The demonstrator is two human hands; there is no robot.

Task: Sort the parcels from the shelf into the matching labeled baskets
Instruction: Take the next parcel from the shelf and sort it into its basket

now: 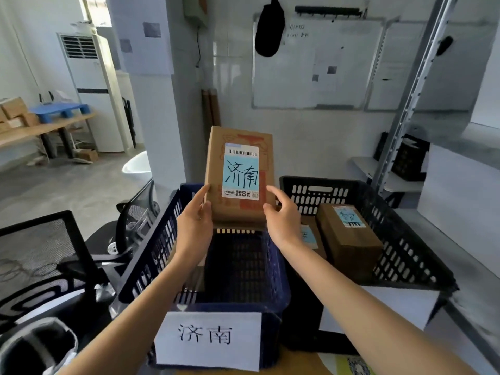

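A brown cardboard parcel (239,142) with a blue label reading 济南 stands upright over the far end of the dark blue basket (151,253). My left hand (194,223) grips its lower left edge. At the parcel's lower right edge, my right hand (282,220) has its fingers spread and the fingertips touch the box. The blue basket carries a white card (208,341) on its near wall, also reading 济南. To the right, a black basket (405,239) holds two labelled parcels, one large (349,239) and one partly hidden (308,236) behind my right wrist.
A black mesh office chair (46,255) stands at the left, close to the blue basket. A grey metal shelf post (405,104) rises at the right. Whiteboards (316,63) hang on the wall behind. A wooden bench (40,128) with boxes sits far left.
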